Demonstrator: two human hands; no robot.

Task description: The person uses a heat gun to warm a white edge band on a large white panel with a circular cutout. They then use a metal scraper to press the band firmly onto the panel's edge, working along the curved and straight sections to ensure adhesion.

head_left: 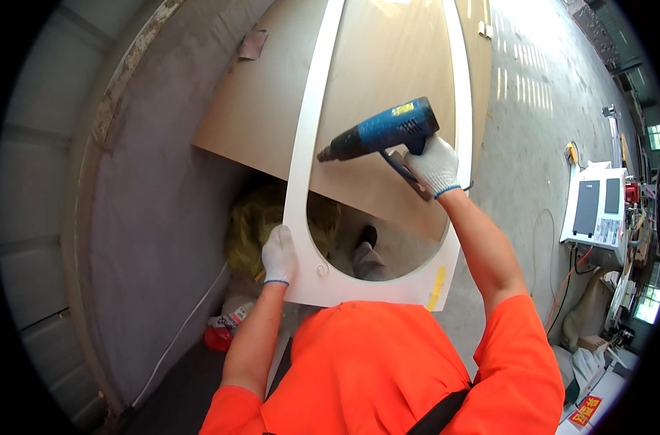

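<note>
A blue and black heat gun [388, 130] is gripped in my right hand [435, 165], which wears a white knit glove with a blue cuff. Its nozzle points left, close above the left rail of a long white frame [302, 163] with a rounded opening. I cannot tell whether the nozzle touches the board below. My left hand [278, 254], gloved alike, is closed on the frame's left edge near its lower corner. A curl-shaped mark and a yellow strip [436, 288] show on the frame's near end.
Under the frame lies a large brown board [264, 109] with a scrap of reddish sandpaper [252, 44] on it. A grey wall [148, 181] runs along the left. Below the board are a yellowish bag [250, 232] and a red-white bag [225, 326]. A white machine [596, 206] with cables stands right.
</note>
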